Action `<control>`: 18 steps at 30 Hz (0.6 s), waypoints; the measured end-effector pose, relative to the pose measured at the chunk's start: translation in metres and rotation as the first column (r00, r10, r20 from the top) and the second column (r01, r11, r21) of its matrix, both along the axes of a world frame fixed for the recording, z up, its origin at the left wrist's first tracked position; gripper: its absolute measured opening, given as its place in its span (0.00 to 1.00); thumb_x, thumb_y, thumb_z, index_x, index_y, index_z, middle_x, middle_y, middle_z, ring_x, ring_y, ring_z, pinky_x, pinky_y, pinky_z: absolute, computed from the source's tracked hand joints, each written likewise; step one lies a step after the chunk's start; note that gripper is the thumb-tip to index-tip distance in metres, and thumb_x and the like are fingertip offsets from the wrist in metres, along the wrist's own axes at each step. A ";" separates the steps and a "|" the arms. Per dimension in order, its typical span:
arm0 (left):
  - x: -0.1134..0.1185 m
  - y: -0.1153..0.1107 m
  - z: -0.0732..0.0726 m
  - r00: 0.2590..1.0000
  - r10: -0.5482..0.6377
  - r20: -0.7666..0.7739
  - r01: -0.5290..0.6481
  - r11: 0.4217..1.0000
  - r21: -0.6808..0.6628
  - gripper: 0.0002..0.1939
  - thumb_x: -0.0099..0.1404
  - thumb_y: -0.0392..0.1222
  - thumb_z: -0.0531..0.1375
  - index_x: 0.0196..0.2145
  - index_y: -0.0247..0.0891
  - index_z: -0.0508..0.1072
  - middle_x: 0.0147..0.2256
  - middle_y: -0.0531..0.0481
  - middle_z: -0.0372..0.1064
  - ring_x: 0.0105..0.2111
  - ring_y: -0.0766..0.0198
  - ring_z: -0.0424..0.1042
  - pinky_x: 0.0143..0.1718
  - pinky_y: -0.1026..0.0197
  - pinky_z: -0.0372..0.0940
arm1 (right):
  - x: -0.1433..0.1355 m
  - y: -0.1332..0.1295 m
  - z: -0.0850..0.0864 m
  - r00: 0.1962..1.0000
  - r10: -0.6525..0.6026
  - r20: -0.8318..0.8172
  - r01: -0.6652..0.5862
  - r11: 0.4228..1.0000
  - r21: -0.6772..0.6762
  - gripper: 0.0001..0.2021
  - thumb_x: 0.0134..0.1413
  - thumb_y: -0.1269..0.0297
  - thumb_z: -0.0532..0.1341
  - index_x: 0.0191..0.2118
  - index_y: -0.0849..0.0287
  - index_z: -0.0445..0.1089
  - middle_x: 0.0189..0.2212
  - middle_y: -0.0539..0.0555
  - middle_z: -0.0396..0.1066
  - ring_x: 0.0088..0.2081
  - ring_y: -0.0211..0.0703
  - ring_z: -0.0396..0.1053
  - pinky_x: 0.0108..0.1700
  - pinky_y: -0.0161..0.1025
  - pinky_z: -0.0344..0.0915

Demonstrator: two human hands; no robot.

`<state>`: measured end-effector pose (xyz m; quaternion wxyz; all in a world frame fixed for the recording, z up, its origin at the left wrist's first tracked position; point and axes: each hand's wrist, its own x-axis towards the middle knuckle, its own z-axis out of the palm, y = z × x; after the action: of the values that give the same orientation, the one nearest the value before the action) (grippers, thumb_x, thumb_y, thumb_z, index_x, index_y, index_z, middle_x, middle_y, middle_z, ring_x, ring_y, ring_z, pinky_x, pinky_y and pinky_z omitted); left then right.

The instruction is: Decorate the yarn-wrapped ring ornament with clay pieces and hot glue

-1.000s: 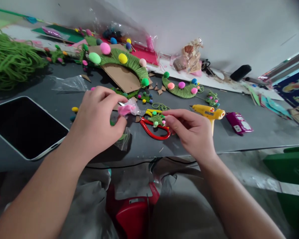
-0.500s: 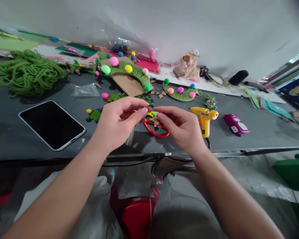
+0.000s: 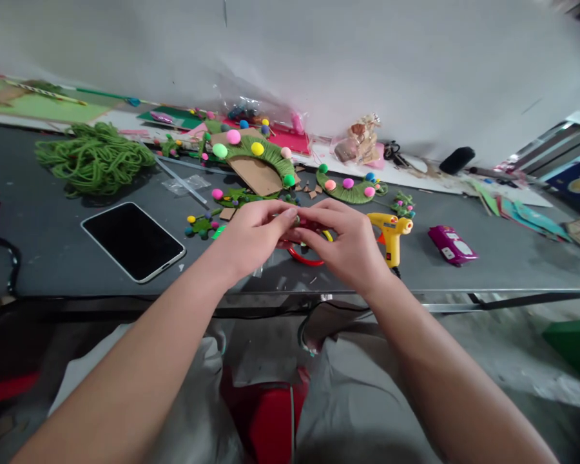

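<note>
My left hand (image 3: 254, 235) and my right hand (image 3: 345, 245) meet at the fingertips over the table's front part. Both are closed in a pinch around something small that the fingers mostly hide. Beneath them lie red-handled scissors (image 3: 305, 259), partly covered. Behind the hands sits a green yarn-wrapped arch (image 3: 270, 154) with coloured pompoms on brown cardboard (image 3: 257, 175). A smaller green crescent (image 3: 341, 189) with pompoms lies to its right. Left of my left hand is a green piece with small pompoms (image 3: 203, 225).
A tablet-like black device (image 3: 133, 241) and green yarn (image 3: 96, 158) lie at the left. To the right are a yellow glue gun (image 3: 391, 235) and a purple packet (image 3: 452, 245). Plastic bags and coloured paper line the wall.
My hands have come closer together, and the pink and green bits between the fingers are now mostly hidden. The view has shifted, showing more of the table's left side.
</note>
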<state>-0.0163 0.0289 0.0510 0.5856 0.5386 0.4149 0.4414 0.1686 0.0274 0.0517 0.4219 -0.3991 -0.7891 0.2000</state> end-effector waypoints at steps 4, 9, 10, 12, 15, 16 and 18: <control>-0.001 -0.002 0.008 0.997 -0.061 -0.054 0.061 0.998 0.003 0.19 0.62 0.55 0.74 0.43 0.39 0.83 0.40 0.45 0.84 0.44 0.53 0.83 0.48 0.53 0.78 | -0.001 -0.002 0.007 0.998 -0.008 0.059 0.007 0.999 0.031 0.09 0.60 0.75 0.64 0.40 0.58 0.82 0.34 0.53 0.75 0.35 0.40 0.71 0.38 0.40 0.69; -0.007 -0.001 0.018 0.997 -0.048 -0.065 0.047 0.999 -0.021 0.18 0.61 0.56 0.74 0.38 0.39 0.84 0.38 0.44 0.84 0.41 0.54 0.83 0.46 0.53 0.78 | -0.004 -0.001 0.011 1.000 0.005 0.026 -0.006 1.000 0.027 0.09 0.61 0.74 0.62 0.40 0.57 0.80 0.35 0.53 0.78 0.36 0.42 0.74 0.41 0.41 0.72; -0.009 -0.001 0.020 0.997 -0.033 -0.066 0.032 0.999 -0.018 0.18 0.60 0.55 0.75 0.37 0.39 0.84 0.38 0.44 0.84 0.40 0.54 0.83 0.45 0.53 0.78 | -0.004 -0.001 0.011 1.000 0.027 -0.014 -0.027 1.000 -0.004 0.09 0.63 0.73 0.62 0.43 0.57 0.79 0.37 0.53 0.79 0.38 0.43 0.76 0.43 0.42 0.73; -0.012 0.001 0.020 0.998 -0.008 -0.062 0.007 1.000 -0.007 0.18 0.59 0.55 0.76 0.38 0.39 0.84 0.36 0.45 0.83 0.38 0.55 0.82 0.44 0.53 0.78 | -0.004 0.000 0.010 0.992 0.058 -0.110 -0.065 0.995 -0.069 0.09 0.64 0.70 0.63 0.48 0.57 0.77 0.41 0.54 0.82 0.42 0.44 0.79 0.47 0.43 0.76; -0.015 0.004 0.016 0.998 0.017 -0.055 -0.017 1.000 0.010 0.18 0.57 0.55 0.77 0.38 0.41 0.85 0.36 0.46 0.83 0.38 0.56 0.82 0.43 0.54 0.77 | -0.003 0.002 0.006 0.980 0.060 -0.188 -0.083 0.990 -0.116 0.12 0.64 0.68 0.66 0.52 0.58 0.74 0.41 0.55 0.83 0.43 0.43 0.81 0.48 0.43 0.77; -0.016 0.006 0.014 0.998 0.020 -0.059 -0.019 1.000 0.016 0.18 0.56 0.55 0.77 0.38 0.41 0.85 0.36 0.46 0.83 0.39 0.56 0.81 0.43 0.54 0.76 | -0.003 0.002 0.004 0.979 0.057 -0.197 -0.082 0.990 -0.119 0.12 0.64 0.68 0.66 0.52 0.58 0.74 0.40 0.54 0.83 0.41 0.43 0.81 0.47 0.42 0.77; -0.016 0.009 0.011 0.996 0.026 -0.088 -0.022 0.999 0.045 0.18 0.55 0.53 0.78 0.38 0.40 0.86 0.36 0.46 0.83 0.39 0.55 0.80 0.42 0.55 0.75 | -0.002 0.004 0.002 0.976 0.055 -0.210 -0.081 0.990 -0.117 0.12 0.63 0.66 0.68 0.51 0.57 0.74 0.37 0.52 0.82 0.39 0.41 0.80 0.46 0.41 0.77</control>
<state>-0.0328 0.0381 0.0623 0.5494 0.5651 0.4371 0.4333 0.1665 0.0310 0.0535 0.4684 -0.3746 -0.7403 0.3036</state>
